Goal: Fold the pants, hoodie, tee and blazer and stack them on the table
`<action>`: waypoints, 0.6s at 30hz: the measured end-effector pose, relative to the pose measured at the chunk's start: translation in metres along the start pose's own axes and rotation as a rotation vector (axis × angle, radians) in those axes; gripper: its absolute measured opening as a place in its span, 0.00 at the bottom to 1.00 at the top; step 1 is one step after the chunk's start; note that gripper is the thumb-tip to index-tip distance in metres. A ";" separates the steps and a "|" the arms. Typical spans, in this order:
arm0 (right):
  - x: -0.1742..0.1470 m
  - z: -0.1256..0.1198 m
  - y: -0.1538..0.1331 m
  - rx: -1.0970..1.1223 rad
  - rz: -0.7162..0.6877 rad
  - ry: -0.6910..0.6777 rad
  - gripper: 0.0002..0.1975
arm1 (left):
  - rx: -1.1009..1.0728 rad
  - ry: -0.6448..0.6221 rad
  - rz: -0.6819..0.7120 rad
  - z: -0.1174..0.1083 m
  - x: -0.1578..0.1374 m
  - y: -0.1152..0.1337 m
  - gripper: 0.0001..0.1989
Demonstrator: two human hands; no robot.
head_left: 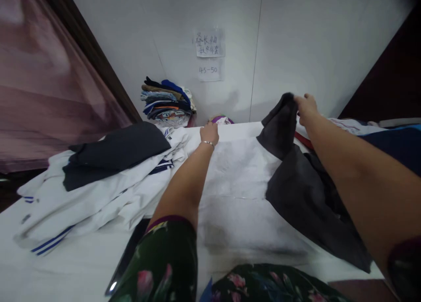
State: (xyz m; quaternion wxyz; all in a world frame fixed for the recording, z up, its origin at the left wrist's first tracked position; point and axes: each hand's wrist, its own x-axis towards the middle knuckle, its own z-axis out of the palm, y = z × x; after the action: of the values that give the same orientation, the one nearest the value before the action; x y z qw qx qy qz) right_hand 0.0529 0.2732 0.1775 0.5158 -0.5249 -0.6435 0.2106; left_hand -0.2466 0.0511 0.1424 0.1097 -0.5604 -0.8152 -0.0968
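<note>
A garment with a light grey-white body [243,174] lies spread in front of me on the white table. Dark grey cloth [305,192], which looks like its sleeve, runs along its right side. My right hand [306,109] pinches the upper end of this dark cloth and holds it raised off the table. At the far edge of the light body is my left hand [209,134], fingers curled down on the cloth; the fingertips are hidden.
White clothes with blue stripes [98,205] lie at left, a folded dark garment [115,150] on top. Behind stands a stack of folded clothes [167,102]. More clothes [394,144] lie at right. A dark shiny-edged flat object [128,253] is beside my left sleeve.
</note>
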 end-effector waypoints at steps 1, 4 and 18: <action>-0.009 0.002 0.009 -0.018 0.060 0.007 0.35 | 0.000 0.013 -0.028 0.003 0.010 0.002 0.16; -0.050 0.011 0.033 -0.042 0.072 -0.117 0.29 | -0.024 -0.017 0.029 0.025 0.009 0.003 0.16; -0.180 0.053 0.076 -0.249 -0.554 -0.894 0.24 | -0.047 -0.231 -0.478 0.104 -0.063 -0.104 0.29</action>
State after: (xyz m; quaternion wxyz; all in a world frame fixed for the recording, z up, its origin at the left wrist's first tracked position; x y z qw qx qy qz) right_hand 0.0258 0.1537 0.0162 0.1619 -0.2522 -0.9346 0.1916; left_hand -0.3288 -0.0128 0.0214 -0.0231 -0.3619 -0.9290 -0.0743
